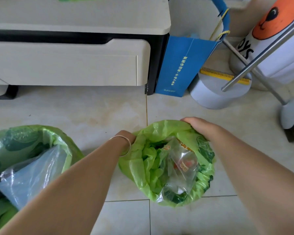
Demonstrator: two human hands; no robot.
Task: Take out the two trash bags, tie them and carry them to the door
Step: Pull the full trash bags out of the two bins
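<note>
- Second green trash bag (24,150), far left, on the tiled floor (92,112): mouth open and untied, a clear plastic sheet (32,168) slanting out of it. Neither hand touches it. Risk: the sheet could catch or slide out when the rim is gathered.
- Left hand (126,138), bracelet at the wrist: closed on the left rim of the centre green trash bag (143,167).
- Centre bag, on the floor between the forearms: open, holding a crumpled clear wrapper (182,165). Risk: thin film may tear if both rims are pulled apart hard; the wrapper may get trapped in the knot.
- Right hand (200,128): clenched on the bag's far right rim. Risk: an uneven pull could tip contents out.
</note>
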